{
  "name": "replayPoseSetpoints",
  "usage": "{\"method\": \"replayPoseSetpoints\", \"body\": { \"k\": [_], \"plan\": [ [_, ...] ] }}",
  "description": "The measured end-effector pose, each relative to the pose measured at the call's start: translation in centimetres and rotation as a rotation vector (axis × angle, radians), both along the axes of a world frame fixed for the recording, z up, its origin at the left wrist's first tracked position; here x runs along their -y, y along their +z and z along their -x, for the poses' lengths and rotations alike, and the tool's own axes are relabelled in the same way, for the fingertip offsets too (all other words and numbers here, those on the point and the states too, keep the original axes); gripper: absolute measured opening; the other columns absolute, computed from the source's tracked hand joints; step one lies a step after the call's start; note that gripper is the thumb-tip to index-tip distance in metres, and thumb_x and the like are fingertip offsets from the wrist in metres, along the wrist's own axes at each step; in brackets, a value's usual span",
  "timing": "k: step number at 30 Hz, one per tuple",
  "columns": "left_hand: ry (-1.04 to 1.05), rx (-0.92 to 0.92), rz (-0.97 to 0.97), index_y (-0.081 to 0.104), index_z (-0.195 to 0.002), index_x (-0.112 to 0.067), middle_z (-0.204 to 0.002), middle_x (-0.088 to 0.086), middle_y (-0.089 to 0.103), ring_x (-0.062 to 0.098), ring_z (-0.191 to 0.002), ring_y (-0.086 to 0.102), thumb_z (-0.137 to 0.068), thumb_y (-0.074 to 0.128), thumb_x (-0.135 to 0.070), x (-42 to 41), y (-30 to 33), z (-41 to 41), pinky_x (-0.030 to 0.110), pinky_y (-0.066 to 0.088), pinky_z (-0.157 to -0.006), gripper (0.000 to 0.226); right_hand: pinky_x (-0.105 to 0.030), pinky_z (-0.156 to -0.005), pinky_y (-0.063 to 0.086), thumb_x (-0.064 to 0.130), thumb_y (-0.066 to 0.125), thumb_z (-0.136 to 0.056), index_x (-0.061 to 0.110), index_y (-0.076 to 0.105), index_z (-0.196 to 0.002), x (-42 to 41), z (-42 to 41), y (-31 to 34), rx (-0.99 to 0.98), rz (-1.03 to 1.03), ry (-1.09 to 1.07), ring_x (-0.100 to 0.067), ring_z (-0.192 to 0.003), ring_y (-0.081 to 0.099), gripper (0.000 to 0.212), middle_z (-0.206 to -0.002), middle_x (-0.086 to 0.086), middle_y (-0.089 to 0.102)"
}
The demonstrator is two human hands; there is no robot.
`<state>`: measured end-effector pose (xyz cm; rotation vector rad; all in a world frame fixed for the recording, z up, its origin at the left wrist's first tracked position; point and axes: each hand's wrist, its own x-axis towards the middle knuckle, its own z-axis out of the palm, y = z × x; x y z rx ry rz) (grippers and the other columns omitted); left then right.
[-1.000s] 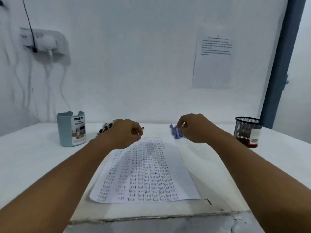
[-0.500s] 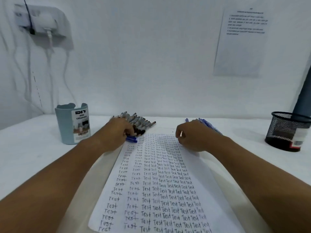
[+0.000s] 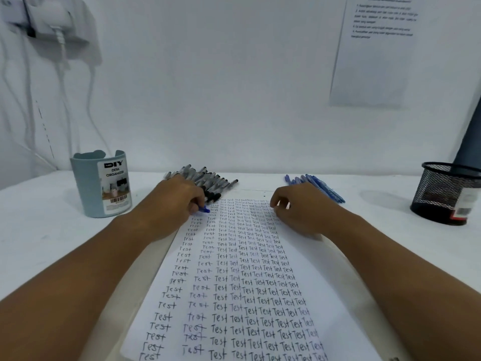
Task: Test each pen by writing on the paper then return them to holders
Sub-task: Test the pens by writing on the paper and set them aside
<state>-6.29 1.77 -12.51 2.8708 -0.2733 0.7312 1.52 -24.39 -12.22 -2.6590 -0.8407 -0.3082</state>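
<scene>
Blue pen mostly hidden in left hand; wall notice text illegible.

A white table surface is seen below a plain white wall, which is taken as the landmark. A white printed notice sheet is fixed to the wall's upper right part. A white wall socket with a plugged-in adapter is mounted at the wall's upper left, and white cables are hung down from it. A dark blue-grey upright frame is seen at the wall's right edge.
</scene>
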Motion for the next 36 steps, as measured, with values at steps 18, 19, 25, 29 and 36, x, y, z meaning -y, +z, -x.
{"method": "replayPoseSetpoints", "body": {
  "k": [18, 19, 25, 29, 36],
  "plan": [
    [-0.013, -0.137, -0.023, 0.072, -0.101, -0.031, -0.097, -0.018, 0.057, 0.004, -0.101, 0.039, -0.087, 0.068, -0.019, 0.6, 0.1, 1.4, 0.029, 0.034, -0.090, 0.019, -0.021, -0.080, 0.051, 0.049, 0.067, -0.085, 0.031, 0.068, -0.111, -0.7, 3.3, 0.4, -0.123, -0.084, 0.221, 0.002, -0.087, 0.061, 0.032, -0.094, 0.019, 0.066],
    [-0.015, -0.138, -0.002, 0.071, -0.094, -0.031, -0.095, -0.018, 0.059, 0.005, -0.100, 0.042, -0.087, 0.068, -0.021, 0.7, 0.1, 1.4, 0.030, 0.036, -0.089, 0.013, -0.021, -0.078, 0.051, 0.051, 0.067, -0.085, 0.031, 0.068, -0.111, -0.9, 3.5, 0.4, -0.120, -0.066, 0.233, 0.002, -0.087, 0.060, 0.033, -0.094, 0.019, 0.065],
    [-0.059, -0.004, 0.127, 0.074, -0.086, -0.024, -0.079, -0.025, 0.056, -0.007, -0.085, 0.048, -0.089, 0.066, -0.019, 1.5, 0.6, 1.9, 0.010, 0.033, -0.071, 0.010, -0.018, -0.077, 0.050, 0.043, 0.068, -0.087, 0.032, 0.071, -0.104, -1.1, 4.0, 0.8, -0.206, -0.151, 0.244, -0.001, -0.085, 0.063, 0.020, -0.089, 0.016, 0.067],
    [-0.103, 0.031, 0.170, 0.075, -0.089, -0.024, -0.081, -0.023, 0.061, -0.003, -0.086, 0.050, -0.087, 0.067, -0.022, 2.3, 0.6, 2.0, 0.012, 0.033, -0.070, 0.008, -0.027, -0.072, 0.052, 0.023, 0.069, -0.089, 0.021, 0.072, -0.094, -0.6, 3.1, 0.7, -0.360, -0.404, 0.199, -0.013, -0.074, 0.064, 0.006, -0.081, 0.005, 0.069],
    [0.071, 0.186, 0.209, 0.073, -0.104, -0.010, -0.098, 0.008, 0.065, 0.019, -0.092, 0.052, -0.090, 0.057, 0.003, 0.0, 1.6, 1.5, 0.006, 0.030, -0.070, 0.025, -0.033, -0.071, 0.060, 0.007, 0.057, -0.095, 0.001, 0.062, -0.085, 0.8, 2.4, 2.7, -0.691, -1.381, 0.171, -0.028, -0.074, 0.070, 0.012, -0.083, -0.015, 0.064]
  ]
}}
